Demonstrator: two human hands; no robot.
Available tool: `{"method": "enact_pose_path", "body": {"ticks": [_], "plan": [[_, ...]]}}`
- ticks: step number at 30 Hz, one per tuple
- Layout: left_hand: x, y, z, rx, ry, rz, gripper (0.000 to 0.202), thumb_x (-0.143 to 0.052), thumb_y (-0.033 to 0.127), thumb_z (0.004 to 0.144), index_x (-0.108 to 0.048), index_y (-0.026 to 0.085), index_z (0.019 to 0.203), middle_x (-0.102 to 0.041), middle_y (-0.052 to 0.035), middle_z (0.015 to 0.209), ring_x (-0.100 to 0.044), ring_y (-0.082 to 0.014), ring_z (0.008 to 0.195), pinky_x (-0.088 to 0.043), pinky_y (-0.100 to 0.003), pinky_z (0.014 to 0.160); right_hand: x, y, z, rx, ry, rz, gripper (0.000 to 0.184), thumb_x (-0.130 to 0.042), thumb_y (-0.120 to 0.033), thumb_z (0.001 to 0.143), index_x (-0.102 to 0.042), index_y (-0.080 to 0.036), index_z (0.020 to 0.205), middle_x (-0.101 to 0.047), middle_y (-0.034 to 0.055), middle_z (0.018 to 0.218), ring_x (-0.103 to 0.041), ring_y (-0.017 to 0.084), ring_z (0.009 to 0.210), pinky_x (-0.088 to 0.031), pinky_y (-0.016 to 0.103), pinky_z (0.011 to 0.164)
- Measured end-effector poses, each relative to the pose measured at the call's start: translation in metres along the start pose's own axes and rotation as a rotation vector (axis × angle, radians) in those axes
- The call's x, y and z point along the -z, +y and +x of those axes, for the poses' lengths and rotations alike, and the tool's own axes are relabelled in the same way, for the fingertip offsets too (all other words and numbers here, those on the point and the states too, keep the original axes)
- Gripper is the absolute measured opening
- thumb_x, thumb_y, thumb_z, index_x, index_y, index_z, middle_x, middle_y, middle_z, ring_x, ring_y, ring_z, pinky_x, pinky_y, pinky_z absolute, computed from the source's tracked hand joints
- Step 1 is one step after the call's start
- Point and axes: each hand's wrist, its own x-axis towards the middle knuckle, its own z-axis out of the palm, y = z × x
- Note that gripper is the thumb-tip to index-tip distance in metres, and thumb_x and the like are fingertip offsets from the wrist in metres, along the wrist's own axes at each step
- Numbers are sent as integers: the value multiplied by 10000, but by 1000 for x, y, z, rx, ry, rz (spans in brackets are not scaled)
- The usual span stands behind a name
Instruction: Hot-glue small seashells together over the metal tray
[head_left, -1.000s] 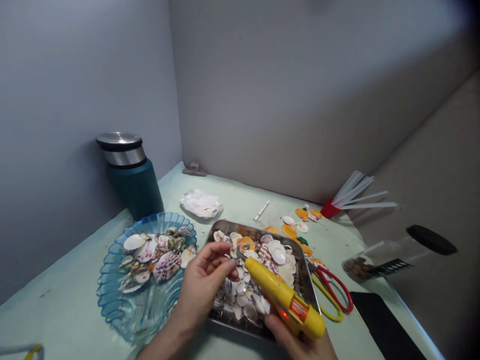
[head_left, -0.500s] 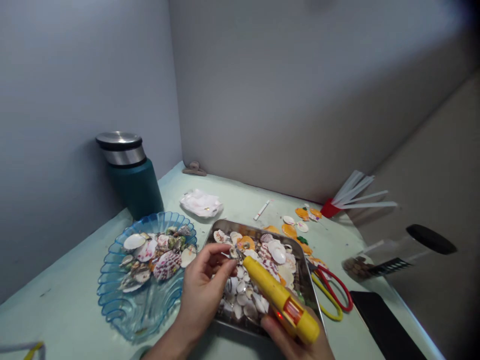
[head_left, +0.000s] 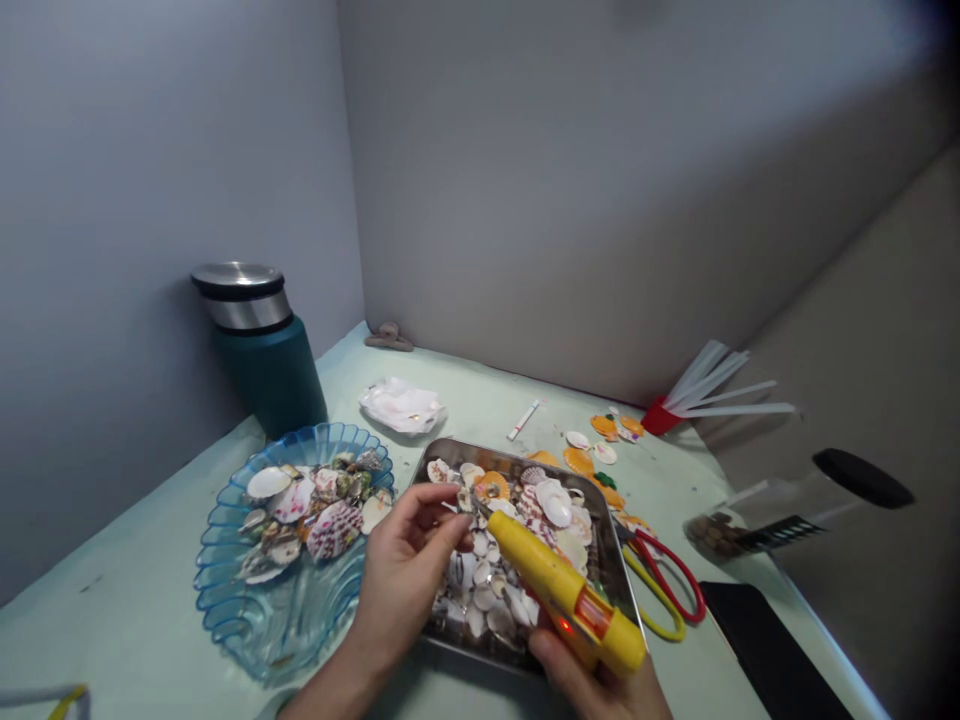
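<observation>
My right hand (head_left: 600, 680) grips a yellow hot glue gun (head_left: 559, 590) with a red light glowing on its side. Its metal nozzle points up and left, close to the fingertips of my left hand (head_left: 412, 550). Those fingers are pinched on a small shell (head_left: 464, 499), partly hidden by them. Both hands are over a metal tray (head_left: 634, 600) filled with white, orange and speckled seashells (head_left: 555, 502). To the left, a blue scalloped plate (head_left: 214, 570) holds more shells (head_left: 334, 530) in its far part.
A teal bottle (head_left: 274, 375) stands behind the plate. Scissors (head_left: 667, 585), a black phone (head_left: 772, 650) and a clear jar (head_left: 750, 525) lie to the right. Glue sticks (head_left: 705, 385) rest in a red cup (head_left: 660, 416). Crumpled white plastic (head_left: 403, 405) sits behind the tray.
The glue gun has shifted slightly right and down with my right hand. My left fingers have moved a little left, still pinching the small shell.
</observation>
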Motion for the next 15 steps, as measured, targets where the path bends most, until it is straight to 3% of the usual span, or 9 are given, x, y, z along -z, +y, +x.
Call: {"method": "enact_pose_path", "body": {"ticks": [8,15], "plan": [[4,-5,7,121,-35,-192,262,-718,262,752,-601,168,966,-657,34,598,-617,-104,560,-500,-201,567,-1,13,-4,-53,82,15,484,-746,-508,707,-736,-193,1074,-757,118,1026,-694,334,990,-551,396,898],[3,-5,7,146,-64,-225,273,-727,262,748,-612,153,970,-657,25,599,-607,-104,550,-509,-211,558,-2,16,-7,-64,46,17,474,-738,-532,699,-738,-213,1051,-755,106,1019,-693,334,978,-546,420,901]]}}
